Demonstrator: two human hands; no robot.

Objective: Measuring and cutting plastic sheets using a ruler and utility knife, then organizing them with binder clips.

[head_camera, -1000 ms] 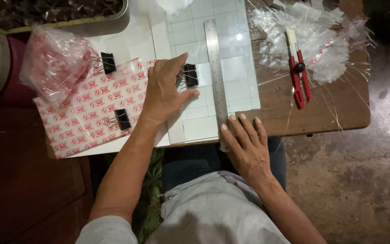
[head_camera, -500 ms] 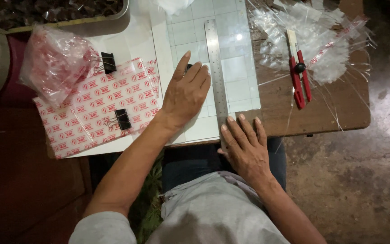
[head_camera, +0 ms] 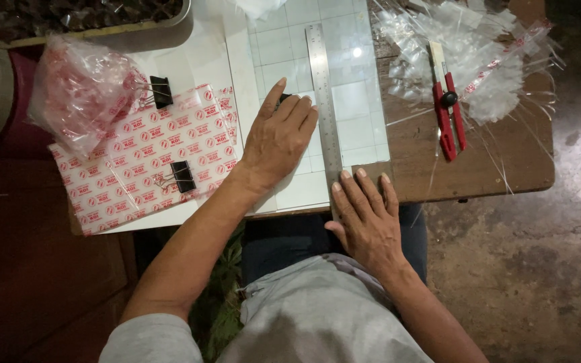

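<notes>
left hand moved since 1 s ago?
Yes. The left hand slid right across the mat, off the printed bags, and now lies flat right beside the steel ruler.

Light falls from overhead and pools on the pale cutting mat [head_camera: 284, 47], where a small hot glare spot sits just beside the steel ruler [head_camera: 324, 101], and the clear plastic scraps [head_camera: 499, 74] glint with it. Away from the desk [head_camera: 499, 168] it drops off fast: the floor [head_camera: 539, 269] goes dim and mottled, and the left edge sinks into deep reddish shadow. Focus holds sharp across the middle, with only mild softening and stretch towards the corners.
</notes>
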